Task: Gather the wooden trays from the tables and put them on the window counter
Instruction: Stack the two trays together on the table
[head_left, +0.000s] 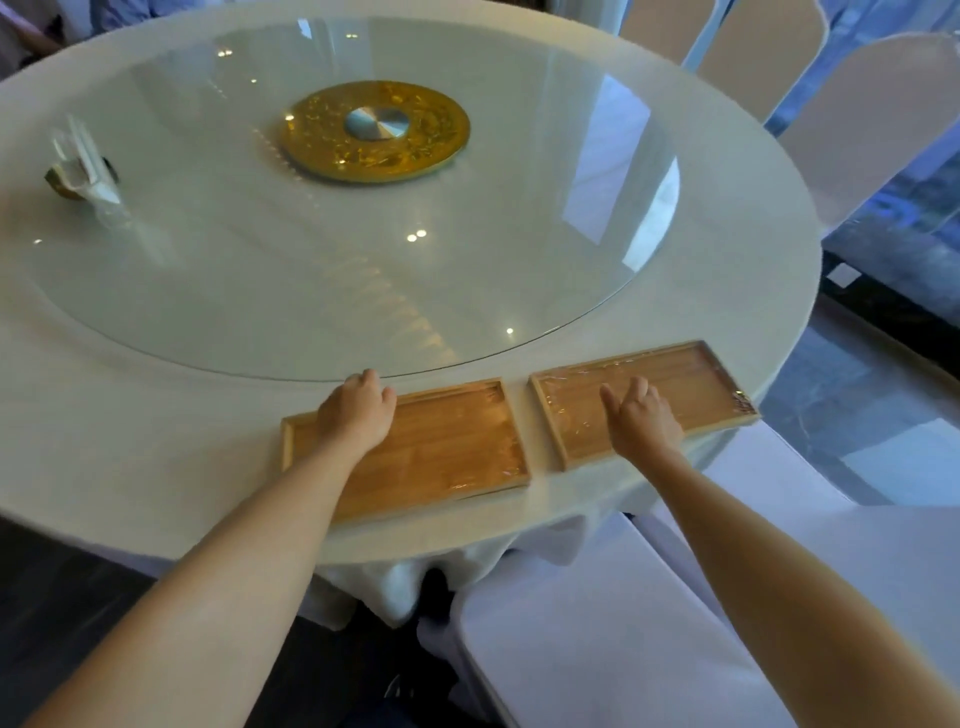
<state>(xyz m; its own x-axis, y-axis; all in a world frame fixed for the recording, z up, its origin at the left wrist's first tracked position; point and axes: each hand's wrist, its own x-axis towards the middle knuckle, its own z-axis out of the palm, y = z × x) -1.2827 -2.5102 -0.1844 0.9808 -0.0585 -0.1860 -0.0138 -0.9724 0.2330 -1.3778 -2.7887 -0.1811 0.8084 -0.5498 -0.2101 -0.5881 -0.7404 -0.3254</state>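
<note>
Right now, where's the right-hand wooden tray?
In the head view, the right-hand wooden tray lies at the round table's near-right edge, beside the other tray, under the right hand.

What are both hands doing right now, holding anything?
Left hand: curled over the far rim of the left tray; a full grip cannot be told.
Right hand: open, over the right tray, holding nothing.
</note>
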